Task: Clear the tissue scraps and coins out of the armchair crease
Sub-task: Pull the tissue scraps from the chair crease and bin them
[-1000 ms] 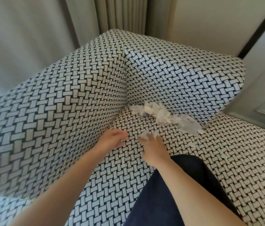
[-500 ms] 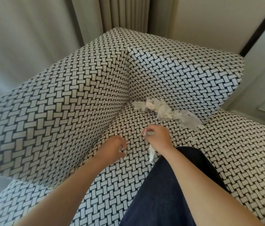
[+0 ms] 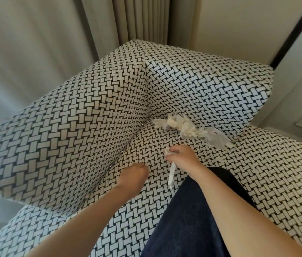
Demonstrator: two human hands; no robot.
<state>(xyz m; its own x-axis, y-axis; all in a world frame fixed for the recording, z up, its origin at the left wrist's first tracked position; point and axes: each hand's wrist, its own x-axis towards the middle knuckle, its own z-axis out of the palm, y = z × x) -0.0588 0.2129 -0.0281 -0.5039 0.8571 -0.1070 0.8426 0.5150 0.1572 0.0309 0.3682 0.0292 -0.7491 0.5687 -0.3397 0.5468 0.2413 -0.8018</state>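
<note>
A pile of white tissue scraps (image 3: 185, 127) lies in the crease between the armchair's seat (image 3: 258, 173) and backrest (image 3: 211, 89). My right hand (image 3: 182, 157) hovers over the seat in front of the pile, pinching a tissue scrap (image 3: 171, 175) that dangles below it. My left hand (image 3: 134, 174) rests on the seat beside the left crease, fingers curled shut; anything inside it is hidden. Two small metallic glints, likely coins (image 3: 110, 166) (image 3: 141, 125), sit wedged in the left crease against the armrest (image 3: 63, 136).
My dark blue trouser leg (image 3: 193, 219) rests on the seat's front. Beige curtains (image 3: 137, 19) hang behind the chair. A wall panel and dark frame (image 3: 295, 34) stand to the right.
My right hand has lifted a tissue scrap off the seat and drawn back from the pile. My left hand slid back along the left crease and curled its fingers closed.
</note>
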